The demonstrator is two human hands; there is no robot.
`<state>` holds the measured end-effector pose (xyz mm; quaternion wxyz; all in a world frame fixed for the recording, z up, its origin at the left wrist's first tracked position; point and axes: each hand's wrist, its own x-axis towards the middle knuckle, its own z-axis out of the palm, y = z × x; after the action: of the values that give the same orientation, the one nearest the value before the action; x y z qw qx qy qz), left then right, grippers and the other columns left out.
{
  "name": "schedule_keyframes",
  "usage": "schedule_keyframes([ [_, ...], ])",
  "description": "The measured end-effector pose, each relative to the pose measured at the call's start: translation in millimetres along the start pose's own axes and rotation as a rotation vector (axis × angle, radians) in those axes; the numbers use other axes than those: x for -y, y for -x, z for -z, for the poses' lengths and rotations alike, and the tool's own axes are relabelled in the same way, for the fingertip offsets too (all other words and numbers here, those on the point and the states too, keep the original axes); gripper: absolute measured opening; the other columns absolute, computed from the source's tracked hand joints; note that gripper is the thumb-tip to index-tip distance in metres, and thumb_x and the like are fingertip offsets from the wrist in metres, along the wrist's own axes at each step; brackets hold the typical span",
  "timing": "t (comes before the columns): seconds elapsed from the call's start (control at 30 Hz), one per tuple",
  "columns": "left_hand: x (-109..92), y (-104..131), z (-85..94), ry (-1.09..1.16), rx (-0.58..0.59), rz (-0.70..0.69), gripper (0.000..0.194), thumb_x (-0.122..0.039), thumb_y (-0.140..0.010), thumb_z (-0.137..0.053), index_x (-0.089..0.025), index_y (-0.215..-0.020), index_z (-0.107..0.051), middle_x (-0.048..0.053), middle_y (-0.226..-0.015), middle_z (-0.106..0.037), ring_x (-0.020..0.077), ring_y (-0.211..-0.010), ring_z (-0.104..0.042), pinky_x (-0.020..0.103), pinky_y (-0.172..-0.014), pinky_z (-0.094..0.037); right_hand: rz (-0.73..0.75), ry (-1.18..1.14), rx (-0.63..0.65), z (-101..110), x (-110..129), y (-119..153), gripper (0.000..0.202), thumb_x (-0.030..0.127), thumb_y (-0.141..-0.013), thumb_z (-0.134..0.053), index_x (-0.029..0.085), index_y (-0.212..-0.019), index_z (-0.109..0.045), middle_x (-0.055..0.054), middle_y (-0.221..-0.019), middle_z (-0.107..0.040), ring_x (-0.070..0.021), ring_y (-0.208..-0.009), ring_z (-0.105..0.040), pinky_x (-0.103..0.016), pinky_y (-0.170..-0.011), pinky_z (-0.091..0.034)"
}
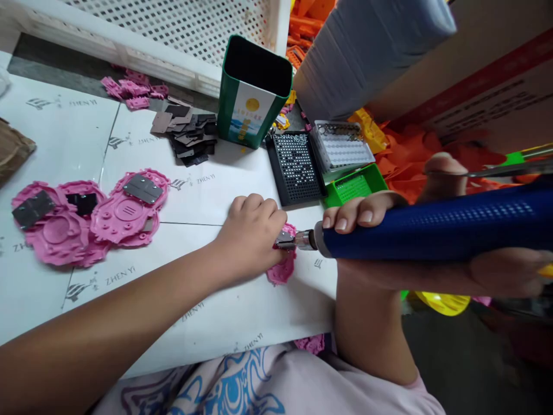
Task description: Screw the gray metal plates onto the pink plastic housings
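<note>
My left hand [250,236] is curled over a pink plastic part [281,273], holding it on the white table. A dark metal plate [285,237] lies on that part, half covered by my fingers. In my right hand [358,212] is a blue electric screwdriver [427,225], held sideways with fingers wrapped round its body. Its tip points left and meets the plate; the exact contact point is too small to make out. To the left, several pink parts with plates [125,210] lie in an overlapping group.
Beyond my left hand are a pile of dark plates [190,135], a green tin [254,98], a black screw tray [298,167] and a green box [356,184]. Loose pink pieces [133,87] lie near a white crate [173,69]. Orange parts [410,155] heap at right.
</note>
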<state>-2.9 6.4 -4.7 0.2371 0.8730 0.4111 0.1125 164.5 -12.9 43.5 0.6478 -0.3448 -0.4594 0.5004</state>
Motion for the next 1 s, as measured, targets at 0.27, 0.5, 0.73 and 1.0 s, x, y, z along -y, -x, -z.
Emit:
schedule_keyframes([
  [0.27,-1.5,0.0,-0.9,-0.004,0.007,0.018,0.03,-0.039,-0.078,-0.066,-0.02,-0.101,-0.063,0.008,-0.107,-0.063,0.03,-0.102,-0.048,0.042,-0.085,-0.033,0.036,0.103,0.077,-10.3,6.5,-0.4,0.039,0.06,-0.067,-0.065,0.033,-0.095,-0.064,0.001,-0.065,-0.065,-0.0226,-0.052,-0.058,-0.046,-0.055,-0.052],
  [0.5,-5.2,0.1,-2.7,-0.006,-0.008,0.053,0.033,-0.038,-0.078,-0.071,-0.017,-0.102,-0.064,0.008,-0.104,-0.063,0.0306,-0.103,-0.048,0.041,-0.085,-0.033,0.09,0.317,0.116,-23.8,12.3,8.3,0.043,0.057,-0.074,-0.065,0.032,-0.11,-0.064,-0.002,-0.072,-0.065,-0.0247,-0.058,-0.059,-0.052,-0.064,-0.054],
  [0.73,-6.8,-0.7,-0.6,0.008,0.014,0.083,0.034,-0.039,-0.076,-0.072,-0.017,-0.102,-0.064,0.008,-0.104,-0.062,0.0307,-0.104,-0.048,0.041,-0.085,-0.034,0.102,0.177,0.165,-21.6,1.5,-3.4,0.048,0.056,-0.071,-0.064,0.032,-0.112,-0.066,-0.002,-0.067,-0.068,-0.0222,-0.05,-0.058,-0.044,-0.05,-0.051],
  [1.0,0.6,0.9,-0.2,0.012,0.01,0.008,0.031,-0.042,-0.082,-0.066,-0.02,-0.103,-0.062,0.007,-0.107,-0.062,0.0299,-0.103,-0.047,0.042,-0.087,-0.032,0.2,0.156,-0.087,-14.2,8.4,-45.1,0.038,0.056,-0.066,-0.056,0.034,-0.094,-0.069,0.004,-0.055,-0.066,-0.0193,-0.043,-0.058,-0.038,-0.045,-0.052],
])
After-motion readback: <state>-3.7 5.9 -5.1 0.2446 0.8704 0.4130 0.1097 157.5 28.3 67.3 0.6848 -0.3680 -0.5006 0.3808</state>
